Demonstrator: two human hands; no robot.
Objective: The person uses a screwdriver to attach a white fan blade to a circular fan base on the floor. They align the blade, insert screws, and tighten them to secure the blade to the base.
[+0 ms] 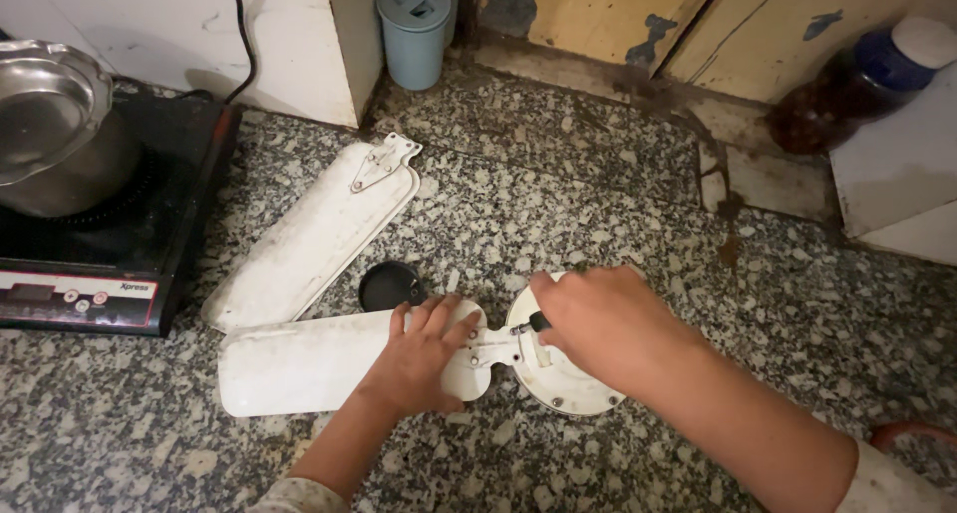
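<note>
A white fan blade (299, 361) lies flat on the speckled granite floor, its bracket end meeting a round white fan motor housing (558, 378). My left hand (424, 353) presses down on the blade near the bracket, fingers spread. My right hand (598, 324) is closed around a dark-handled screwdriver (539, 322), its tip at the bracket where blade and housing join. A second white fan blade (314, 239) lies loose at an angle just beyond, with its metal bracket (384, 162) pointing away. A small black round cap (389, 286) sits between the two blades.
A black induction cooktop (130, 234) carrying a steel pot (55, 124) with a lid stands at the left, its cable running up the wall. A pale blue bin (414, 29) stands at the back. A dark jar (857, 84) with a white lid lies at the far right.
</note>
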